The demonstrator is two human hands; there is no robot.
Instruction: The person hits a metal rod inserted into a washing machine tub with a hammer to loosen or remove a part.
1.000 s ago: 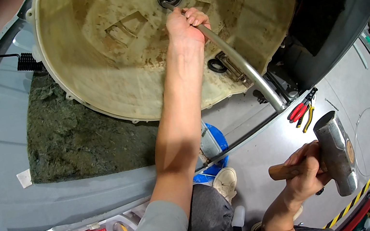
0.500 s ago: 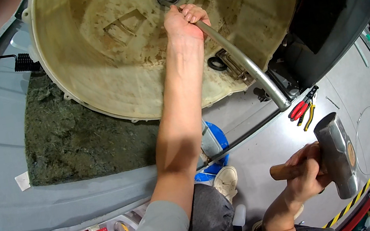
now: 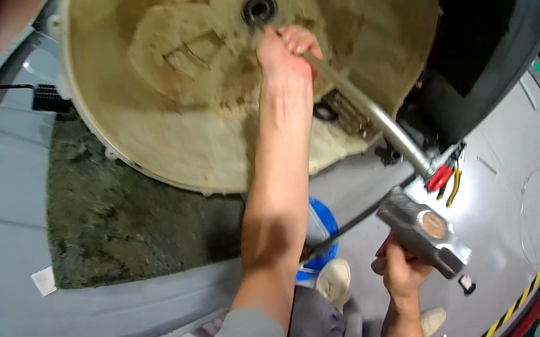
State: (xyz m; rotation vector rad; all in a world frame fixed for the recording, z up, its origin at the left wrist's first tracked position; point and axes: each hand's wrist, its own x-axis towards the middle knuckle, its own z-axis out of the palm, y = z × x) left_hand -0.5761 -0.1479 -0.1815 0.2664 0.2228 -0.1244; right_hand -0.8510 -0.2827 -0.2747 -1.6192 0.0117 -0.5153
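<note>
Your left hand [image 3: 289, 58] is wrapped round the metal rod [image 3: 375, 111] — its far end by the dark bearing [image 3: 259, 10] amid the tub [image 3: 188, 146]; your right hand [image 3: 401, 268] clasps the hammer [image 3: 423, 232], its head near the rod's closer end.

Metal bar [image 3: 375, 111]: long, round, grey; slanted, upper end at the lower edge of the bearing (exact contact cannot be made out), lower end projecting past the tub rim; clasped near its upper end by the left hand [image 3: 284, 52].
Hammer [image 3: 419, 229]: heavy grey metal head, wooden handle end visible in the eye; head tilted, its upper end nearer the bar's lower end, the two apart; handle mostly concealed in the right hand [image 3: 401, 271].
Bearing [image 3: 259, 9]: dark ring, seated at the tub's centre.
Tub [image 3: 133, 120]: round, cream-yellow, brown-stained, recessed openings around the hub; interior exposed.
</note>
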